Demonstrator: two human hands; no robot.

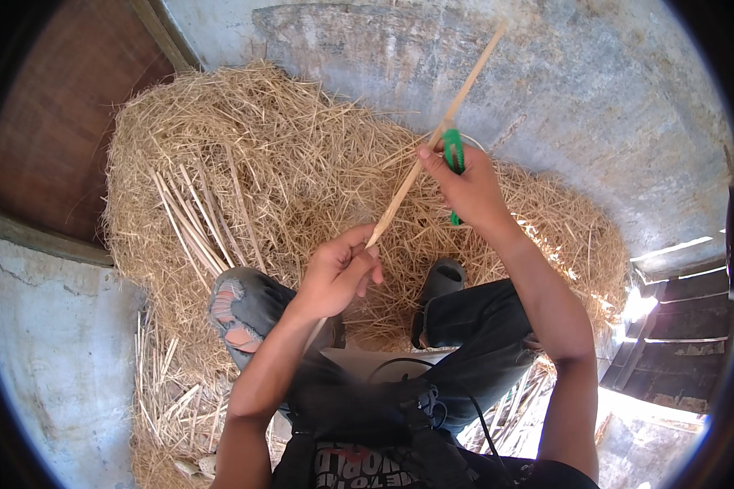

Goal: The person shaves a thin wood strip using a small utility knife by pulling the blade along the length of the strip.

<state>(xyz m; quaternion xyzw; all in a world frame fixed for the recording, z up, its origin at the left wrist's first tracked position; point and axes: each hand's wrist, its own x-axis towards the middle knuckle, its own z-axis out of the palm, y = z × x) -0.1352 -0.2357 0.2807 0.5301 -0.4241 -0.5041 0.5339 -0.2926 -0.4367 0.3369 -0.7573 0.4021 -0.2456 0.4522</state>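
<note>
Blk tee (383,466); L hand (337,275): slim wood strip (400,196); R hand (475,191): grn cutter (453,150).

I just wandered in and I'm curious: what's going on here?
A person is handling a long, pale wooden strip with both bare hands. The left hand grips its lower part, while the right hand, farther up, holds a green tool against it, perhaps a cutter; its blade is too blurred to make out. The strip's far end slants away from the body. Ahead lies a heap of straw, with more loose strips on it near the left knee.
</note>
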